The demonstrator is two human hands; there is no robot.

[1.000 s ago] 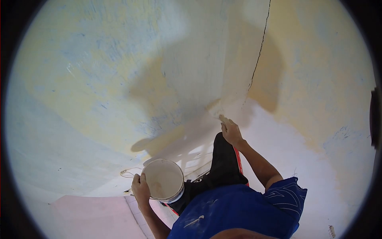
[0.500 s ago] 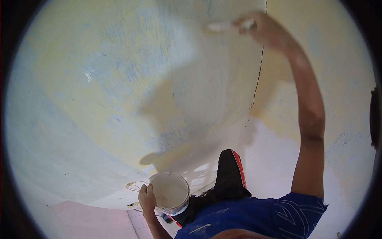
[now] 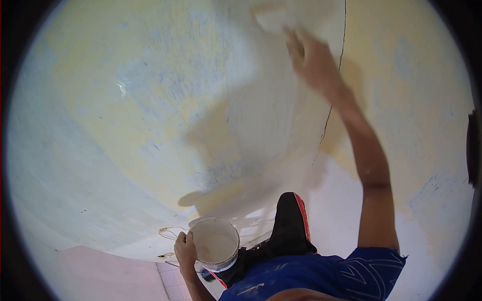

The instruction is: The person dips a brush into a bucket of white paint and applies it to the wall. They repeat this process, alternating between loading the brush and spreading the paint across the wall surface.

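Observation:
My right hand [image 3: 315, 62] is raised high on the wall [image 3: 165, 115], its fingers wrapped round a wide paintbrush [image 3: 271, 19]. The brush's bristles point up and left over a greyish patch of wall, with some motion blur. Down at the lower left, my left hand [image 3: 186, 251] grips the rim of a white bucket [image 3: 215, 246] close to my body. The inside of the bucket looks pale and smeared. Its thin wire handle [image 3: 169, 233] hangs out to the left.
A dark crack [image 3: 331, 100] runs down the wall near my right forearm. The wall is patchy yellow, white and blue-grey. My knee [image 3: 291, 220] in black trousers juts out beside the bucket. Floor tiles [image 3: 173, 281] and a pinkish surface [image 3: 110, 268] show below left.
My right hand has moved down and slightly left, and the brush has turned from lying sideways to pointing up and left. My left hand still holds the bucket in the same place.

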